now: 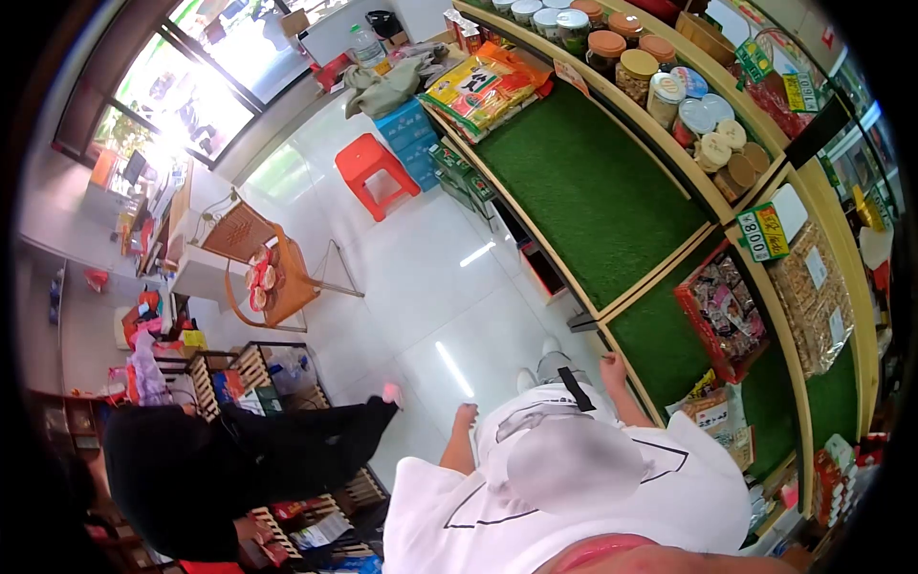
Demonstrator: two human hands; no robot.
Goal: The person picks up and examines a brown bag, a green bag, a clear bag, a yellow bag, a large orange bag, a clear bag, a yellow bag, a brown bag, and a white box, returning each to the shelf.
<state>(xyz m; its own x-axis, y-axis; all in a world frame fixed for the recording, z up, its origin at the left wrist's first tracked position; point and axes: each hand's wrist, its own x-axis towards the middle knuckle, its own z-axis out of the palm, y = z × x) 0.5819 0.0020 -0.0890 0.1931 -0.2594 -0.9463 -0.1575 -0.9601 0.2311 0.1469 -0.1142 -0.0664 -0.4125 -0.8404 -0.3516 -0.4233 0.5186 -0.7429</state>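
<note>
My left hand (465, 417) hangs beside my white shirt (593, 497), over the pale tiled floor (411, 325). Its fingers look loosely curled, and I see nothing in them. At my other side, my right hand (612, 367) is low by the wooden edge of a green-lined shelf (593, 201). It is too small to make out whether its fingers are closed or whether they touch the edge. Nearest to it on the shelf are a red box of wrapped packets (724, 311) and some clear bags of snacks (719, 413).
A person in black (191, 469) stands left, an arm stretched toward me, beside slatted racks (215, 383). Ahead are a red stool (373, 172), blue boxes (406, 143) and a wicker chair (292, 287). Lidded jars (636, 72) line the upper shelf; a yellow sack (483, 91) lies at its far end.
</note>
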